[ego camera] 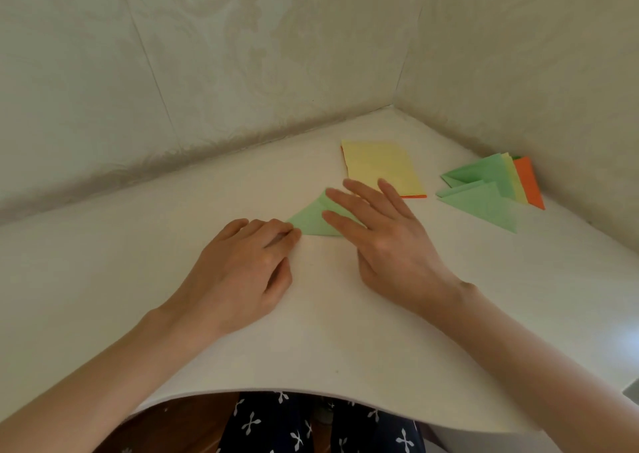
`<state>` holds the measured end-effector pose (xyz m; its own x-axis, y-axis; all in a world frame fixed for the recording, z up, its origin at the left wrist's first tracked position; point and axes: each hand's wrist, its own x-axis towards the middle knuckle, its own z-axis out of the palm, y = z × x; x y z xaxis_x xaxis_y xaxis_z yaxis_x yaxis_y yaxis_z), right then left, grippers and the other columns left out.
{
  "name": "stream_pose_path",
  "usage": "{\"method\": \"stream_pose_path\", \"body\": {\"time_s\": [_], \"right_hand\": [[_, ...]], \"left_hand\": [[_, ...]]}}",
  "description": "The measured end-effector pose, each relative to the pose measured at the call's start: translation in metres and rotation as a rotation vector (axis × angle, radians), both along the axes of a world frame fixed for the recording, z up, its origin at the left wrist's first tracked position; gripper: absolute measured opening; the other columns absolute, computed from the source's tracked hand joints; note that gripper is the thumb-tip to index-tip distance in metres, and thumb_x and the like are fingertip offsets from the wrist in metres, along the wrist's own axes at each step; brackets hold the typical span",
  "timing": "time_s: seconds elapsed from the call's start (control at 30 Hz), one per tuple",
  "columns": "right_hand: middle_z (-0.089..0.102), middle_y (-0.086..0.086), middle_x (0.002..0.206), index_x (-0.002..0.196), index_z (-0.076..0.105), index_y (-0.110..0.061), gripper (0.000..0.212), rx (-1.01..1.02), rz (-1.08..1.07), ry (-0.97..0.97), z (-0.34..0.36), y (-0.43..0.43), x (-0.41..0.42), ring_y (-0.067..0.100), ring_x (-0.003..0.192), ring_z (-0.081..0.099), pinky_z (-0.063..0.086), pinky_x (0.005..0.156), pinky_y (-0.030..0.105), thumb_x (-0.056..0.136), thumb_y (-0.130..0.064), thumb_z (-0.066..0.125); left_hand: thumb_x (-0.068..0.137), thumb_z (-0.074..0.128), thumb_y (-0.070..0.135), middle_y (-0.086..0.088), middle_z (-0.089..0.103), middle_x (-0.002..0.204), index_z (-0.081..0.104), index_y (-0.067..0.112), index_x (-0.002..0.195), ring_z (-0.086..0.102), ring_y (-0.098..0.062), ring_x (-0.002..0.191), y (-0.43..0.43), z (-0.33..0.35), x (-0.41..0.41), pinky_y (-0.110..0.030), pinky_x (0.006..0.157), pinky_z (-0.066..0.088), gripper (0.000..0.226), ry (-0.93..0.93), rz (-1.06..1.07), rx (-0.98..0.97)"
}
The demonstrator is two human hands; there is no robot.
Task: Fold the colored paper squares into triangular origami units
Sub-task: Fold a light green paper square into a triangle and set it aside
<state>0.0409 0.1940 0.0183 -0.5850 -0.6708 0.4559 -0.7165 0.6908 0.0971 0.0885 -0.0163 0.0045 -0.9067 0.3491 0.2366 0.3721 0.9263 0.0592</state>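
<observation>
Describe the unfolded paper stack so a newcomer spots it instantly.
From the wall corner, look down to the table. Beyond the right hand lies the flat stack, yellow on top, orange edging beneath. Unlike the fanned triangles to its right, it is an unfolded rectangle.

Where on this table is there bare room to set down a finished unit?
Bare table lies left of the left hand up to the wall, and along its near edge. A narrow strip separates the yellow stack from the folded pile. Crowded: the middle, where the right hand presses the green triangle.
</observation>
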Motion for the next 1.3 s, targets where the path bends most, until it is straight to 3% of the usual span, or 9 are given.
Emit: {"method": "stream_pose_path", "body": {"time_s": [0.1,0.2,0.43,0.63,0.83,0.93,1.03,1.17,1.3], "right_hand": [[0.068,0.008,0.114,0.106,0.071,-0.008,0.054,0.030,0.022,-0.081,-0.010,-0.007,-0.003,0.026,0.105,0.064,0.038,0.102,0.038,0.070,-0.008,0.031],[0.069,0.006,0.112,0.106,0.072,-0.011,0.055,-0.005,0.001,-0.200,-0.014,-0.006,-0.004,0.024,0.096,0.066,0.041,0.091,0.031,0.071,-0.010,0.029],[0.067,0.005,0.117,0.110,0.070,-0.014,0.062,-0.024,-0.027,-0.256,-0.016,-0.003,-0.003,0.024,0.103,0.065,0.037,0.097,0.046,0.069,-0.011,0.023],[0.067,0.006,0.117,0.111,0.069,-0.013,0.059,-0.080,-0.012,-0.301,-0.016,-0.004,-0.003,0.025,0.102,0.065,0.039,0.096,0.045,0.072,-0.010,0.024],[0.067,0.009,0.107,0.106,0.070,-0.007,0.052,-0.140,-0.033,-0.355,-0.012,-0.016,0.006,0.031,0.084,0.061,0.052,0.074,0.036,0.074,-0.014,0.029],[0.065,0.009,0.116,0.113,0.066,-0.005,0.049,-0.192,-0.051,-0.408,-0.010,-0.019,0.009,0.029,0.096,0.058,0.045,0.088,0.029,0.080,-0.013,0.032],[0.058,0.004,0.129,0.123,0.061,-0.008,0.039,-0.317,0.021,-0.663,0.002,0.003,-0.001,0.015,0.115,0.050,0.029,0.099,0.010,0.087,-0.007,0.048],[0.047,-0.011,0.138,0.124,0.059,-0.026,0.046,-0.293,0.145,-0.785,0.014,0.041,-0.022,-0.001,0.128,0.036,0.024,0.108,0.013,0.080,-0.030,0.070],[0.052,-0.009,0.132,0.115,0.063,-0.032,0.035,-0.263,0.168,-0.721,0.003,0.048,-0.027,0.003,0.125,0.040,0.028,0.107,0.016,0.081,-0.032,0.068]], "left_hand": [[0.087,0.035,0.027,-0.003,0.064,0.113,0.065,0.009,0.117,0.063,-0.023,0.093,0.000,0.002,0.001,-0.036,0.087,0.045,0.046,0.014,-0.004,-0.024],[0.087,0.033,0.029,-0.004,0.062,0.113,0.064,0.012,0.120,0.062,-0.023,0.094,0.002,0.005,-0.003,-0.037,0.088,0.042,0.048,0.018,-0.015,-0.046],[0.085,0.035,0.035,-0.003,0.063,0.109,0.067,0.023,0.116,0.059,-0.024,0.098,-0.015,0.011,-0.005,-0.043,0.092,0.043,0.046,-0.002,-0.015,-0.154],[0.083,0.033,0.032,-0.002,0.063,0.113,0.073,0.024,0.106,0.056,-0.025,0.103,-0.034,0.013,0.002,-0.044,0.096,0.035,0.047,0.021,0.103,-0.025],[0.082,0.037,0.022,-0.006,0.067,0.109,0.070,0.007,0.104,0.062,-0.024,0.094,0.013,0.013,0.000,-0.031,0.090,0.037,0.043,0.093,0.085,0.124],[0.082,0.034,0.023,-0.004,0.068,0.108,0.067,0.007,0.110,0.065,-0.022,0.092,0.022,0.007,-0.009,-0.026,0.086,0.042,0.046,0.003,0.048,0.162],[0.086,0.033,0.026,-0.002,0.066,0.108,0.068,0.010,0.106,0.064,-0.020,0.094,0.019,-0.001,-0.015,-0.033,0.095,0.043,0.043,-0.005,0.000,0.140],[0.089,0.033,0.030,-0.004,0.064,0.095,0.065,0.008,0.091,0.063,-0.025,0.079,0.018,0.002,-0.024,-0.032,0.084,0.037,0.039,0.009,-0.020,0.141],[0.087,0.037,0.045,-0.002,0.060,0.092,0.062,0.011,0.091,0.059,-0.023,0.076,0.020,0.001,-0.029,-0.027,0.076,0.036,0.042,-0.003,0.013,0.153]]}}
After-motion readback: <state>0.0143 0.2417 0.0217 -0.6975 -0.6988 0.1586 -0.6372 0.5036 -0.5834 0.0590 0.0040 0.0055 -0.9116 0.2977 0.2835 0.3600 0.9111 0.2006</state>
